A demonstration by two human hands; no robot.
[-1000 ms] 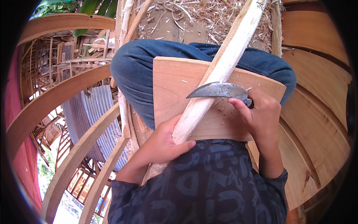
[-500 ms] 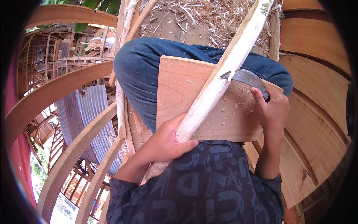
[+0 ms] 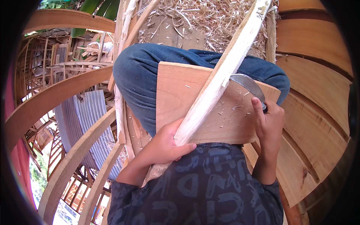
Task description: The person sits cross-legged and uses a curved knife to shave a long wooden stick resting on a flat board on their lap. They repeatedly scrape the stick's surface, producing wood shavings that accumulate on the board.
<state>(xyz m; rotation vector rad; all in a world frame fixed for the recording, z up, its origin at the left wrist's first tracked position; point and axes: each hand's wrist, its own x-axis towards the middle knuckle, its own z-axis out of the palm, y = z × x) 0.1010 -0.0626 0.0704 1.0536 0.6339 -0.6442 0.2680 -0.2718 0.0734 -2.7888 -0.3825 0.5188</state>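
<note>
A long, pale, shaved wooden pole (image 3: 210, 93) slants across my lap, from beside my left hip up to the far right. Around its near end my left hand (image 3: 168, 144) is closed, thumb lying over the wood. My right hand (image 3: 270, 118) grips a curved sickle-like knife (image 3: 248, 84), its handle mostly hidden in the fingers. The grey blade lies just right of the pole, its tip at or behind the pole's edge; whether it touches, I cannot tell. Beneath both rests a flat wooden board (image 3: 180, 88) on my thighs, with a few small chips on it.
Wood shavings (image 3: 213, 22) heap up beyond my knees. Long rough sticks (image 3: 122, 75) stand at my left, next to curved wooden ribs (image 3: 71, 168). Corrugated metal sheeting (image 3: 90, 116) lies below them. Wide curved planks (image 3: 311, 75) wall off the right side.
My right hand and the knife have shifted slightly down and left. The blade's tip, which lay across the pole with a curl of wood, is now at its right edge. My left hand stays gripped.
</note>
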